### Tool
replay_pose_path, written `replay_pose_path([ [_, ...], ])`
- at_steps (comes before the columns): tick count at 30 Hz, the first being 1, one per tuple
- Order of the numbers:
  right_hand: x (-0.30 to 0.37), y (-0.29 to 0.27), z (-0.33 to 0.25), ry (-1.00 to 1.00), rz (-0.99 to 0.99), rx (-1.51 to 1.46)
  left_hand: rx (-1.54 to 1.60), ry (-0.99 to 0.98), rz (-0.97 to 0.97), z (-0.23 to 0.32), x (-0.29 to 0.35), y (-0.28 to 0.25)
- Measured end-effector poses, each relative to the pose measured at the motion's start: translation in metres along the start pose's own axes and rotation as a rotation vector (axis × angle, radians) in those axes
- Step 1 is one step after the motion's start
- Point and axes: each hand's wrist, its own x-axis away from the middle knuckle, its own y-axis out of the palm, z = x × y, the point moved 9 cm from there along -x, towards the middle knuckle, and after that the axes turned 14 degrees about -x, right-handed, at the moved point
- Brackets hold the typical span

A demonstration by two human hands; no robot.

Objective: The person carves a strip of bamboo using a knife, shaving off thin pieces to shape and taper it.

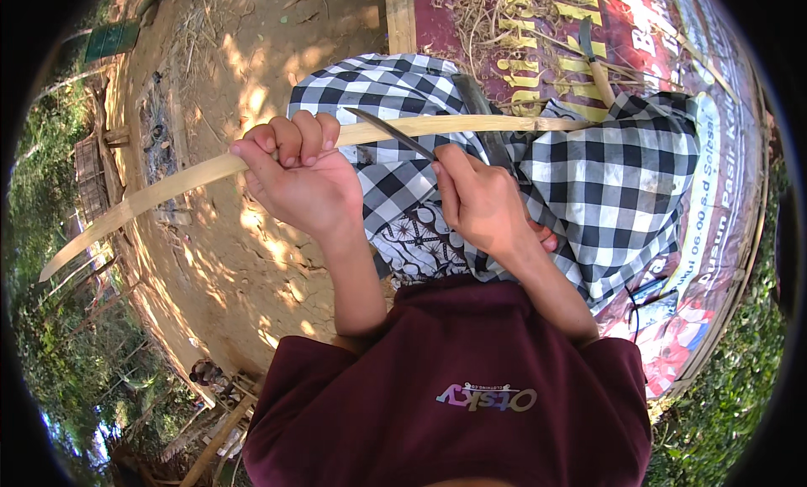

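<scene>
A long pale strip of split bamboo (172, 184) runs from the far left across my lap to the right thigh, bowing downward at its left end. My left hand (307, 172) is closed around it left of centre, palm turned up. In my right hand (483, 197) is a knife (391, 132), its handle hidden by the fingers. The dark blade slants up and left across the strip, tip beyond the strip's upper edge. Beneath the strip, a dark flat band (483, 121) lies over the black-and-white checked cloth (605, 176) covering my legs; its kind is unclear.
On the printed banner sheet (538, 71) lie curly shavings (483, 25) and a curved blade with a wooden handle (601, 82). A wooden edge board (401, 16) borders the sheet beside sunlit bare earth (223, 268). Greenery stands at both outer sides.
</scene>
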Motion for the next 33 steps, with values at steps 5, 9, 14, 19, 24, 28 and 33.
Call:
replay_pose_path([
  [5,0.003,-0.002,0.003,0.018,0.041,0.004,-0.096,0.032,0.006,-0.003,-0.002,-0.002],
  [9,0.001,-0.005,0.006,-0.009,0.076,-0.011,-0.134,0.029,0.028,-0.003,-0.005,0.000],
  [14,0.002,0.002,0.009,0.012,0.016,0.034,-0.124,0.023,0.046,-0.005,-0.006,-0.004],
  [19,0.004,0.004,0.011,0.020,-0.019,0.069,-0.124,0.028,0.039,-0.005,-0.005,-0.003],
  [24,0.001,0.009,0.014,0.076,-0.107,0.142,-0.114,0.046,-0.003,-0.004,-0.006,0.000],
  [28,-0.003,0.014,0.017,0.173,-0.180,0.180,-0.156,0.055,-0.001,-0.004,-0.005,0.005],
  [33,-0.013,0.015,0.014,0.180,-0.216,0.178,-0.140,0.038,-0.005,-0.003,-0.005,0.006],
])
